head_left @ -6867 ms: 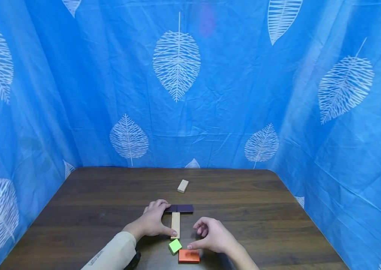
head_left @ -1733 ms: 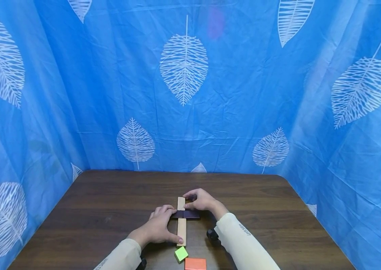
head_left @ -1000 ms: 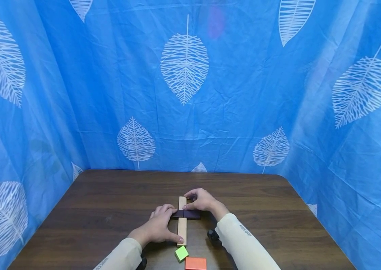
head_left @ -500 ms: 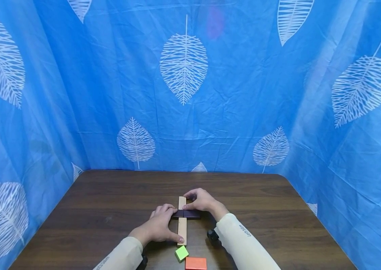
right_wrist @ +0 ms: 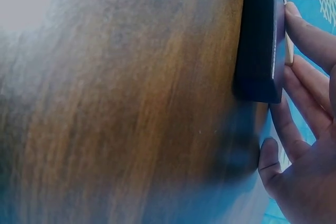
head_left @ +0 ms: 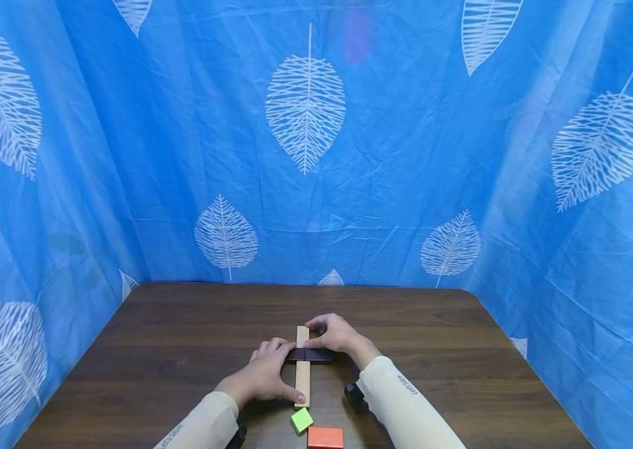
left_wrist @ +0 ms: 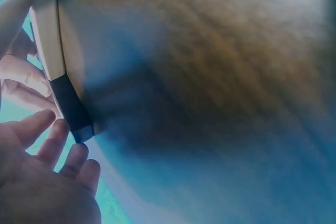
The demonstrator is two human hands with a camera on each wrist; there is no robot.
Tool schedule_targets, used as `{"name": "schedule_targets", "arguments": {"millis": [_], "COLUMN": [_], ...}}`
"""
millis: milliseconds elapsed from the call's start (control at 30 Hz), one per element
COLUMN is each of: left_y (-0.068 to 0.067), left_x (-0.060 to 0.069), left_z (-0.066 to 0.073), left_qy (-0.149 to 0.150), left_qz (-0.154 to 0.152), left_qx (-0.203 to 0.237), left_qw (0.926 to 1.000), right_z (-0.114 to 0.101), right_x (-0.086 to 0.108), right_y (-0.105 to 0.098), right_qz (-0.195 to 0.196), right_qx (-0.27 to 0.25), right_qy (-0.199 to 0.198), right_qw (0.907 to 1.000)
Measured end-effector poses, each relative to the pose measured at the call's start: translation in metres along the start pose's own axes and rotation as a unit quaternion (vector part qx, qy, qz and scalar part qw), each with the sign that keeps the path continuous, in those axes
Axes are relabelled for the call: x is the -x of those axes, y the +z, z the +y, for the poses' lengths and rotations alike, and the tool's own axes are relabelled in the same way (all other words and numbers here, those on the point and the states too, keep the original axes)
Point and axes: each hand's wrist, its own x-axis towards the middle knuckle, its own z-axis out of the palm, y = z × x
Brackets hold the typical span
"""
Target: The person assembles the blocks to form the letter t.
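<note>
Flat wooden blocks lie in a cross in the head view. Two dark blocks, left (head_left: 296,355) and right (head_left: 318,355), meet end to end as the crossbar. A long pale block (head_left: 302,381) runs toward me, and another pale block (head_left: 302,337) extends away on the far side. My left hand (head_left: 262,375) spans the near-left corner, its thumb on the near pale block's end and its fingertips at the left dark block. My right hand (head_left: 340,334) pinches the far pale block between thumb and fingers. In the right wrist view, a dark block (right_wrist: 257,40) stands before that hand's fingers.
A green block (head_left: 302,421) sits turned at an angle just below the near pale block. Beside it, at the bottom edge, lies an orange block (head_left: 324,438). The brown wooden table (head_left: 181,324) is enclosed by a blue leaf-patterned curtain (head_left: 378,156).
Since the earliest frame, my right hand has moved from near the orange block to the far pale block, which has shifted nearer, against the dark blocks. During the last second, hardly anything moves.
</note>
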Motion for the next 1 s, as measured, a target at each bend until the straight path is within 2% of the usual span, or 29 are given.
{"name": "schedule_targets", "arguments": {"millis": [367,767,1000], "left_y": [-0.006,-0.01,-0.01], "left_x": [-0.001,-0.006,-0.007], "left_z": [0.008,0.012,0.014], "left_qy": [-0.02,-0.04,-0.034], "left_qz": [-0.025,-0.039,-0.038], "left_qx": [0.004,-0.016,-0.021], "left_qw": [0.9995,0.9983,0.9985], "right_z": [0.003,0.001,0.0], "right_x": [0.002,0.002,0.003], "right_y": [0.002,0.002,0.002], "right_qz": [0.005,0.007,0.004], "right_qx": [-0.016,-0.001,0.007], "right_qy": [0.008,0.006,0.0], "right_qw": [0.9998,1.0,1.0]}}
